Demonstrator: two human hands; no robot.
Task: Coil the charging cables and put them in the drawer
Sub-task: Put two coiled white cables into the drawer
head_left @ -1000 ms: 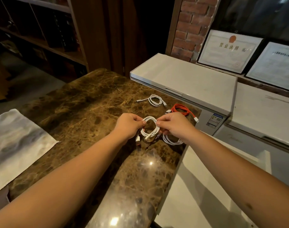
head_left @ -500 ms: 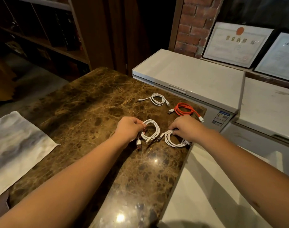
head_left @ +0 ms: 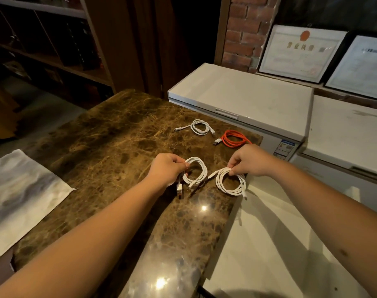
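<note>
Four coiled charging cables were on the brown marble counter point(head_left: 110, 147): three white ones and one orange one. No drawer could be seen. The left hand point(head_left: 167, 168) pinched the top of one white coil point(head_left: 201, 172), and its plug ends hung down just above the counter. The right hand point(head_left: 251, 160) pinched the top of a second white coil point(head_left: 230, 187) right at the counter's right edge, with its lower loops hanging past that edge. The two held coils were close but apart. The third white coil point(head_left: 199, 127) lay flat near the far edge. The orange coil point(head_left: 234, 141) lay beside it at the far right corner. Two white chest freezers point(head_left: 247, 93) stood next to the counter, both with lids down.
</note>
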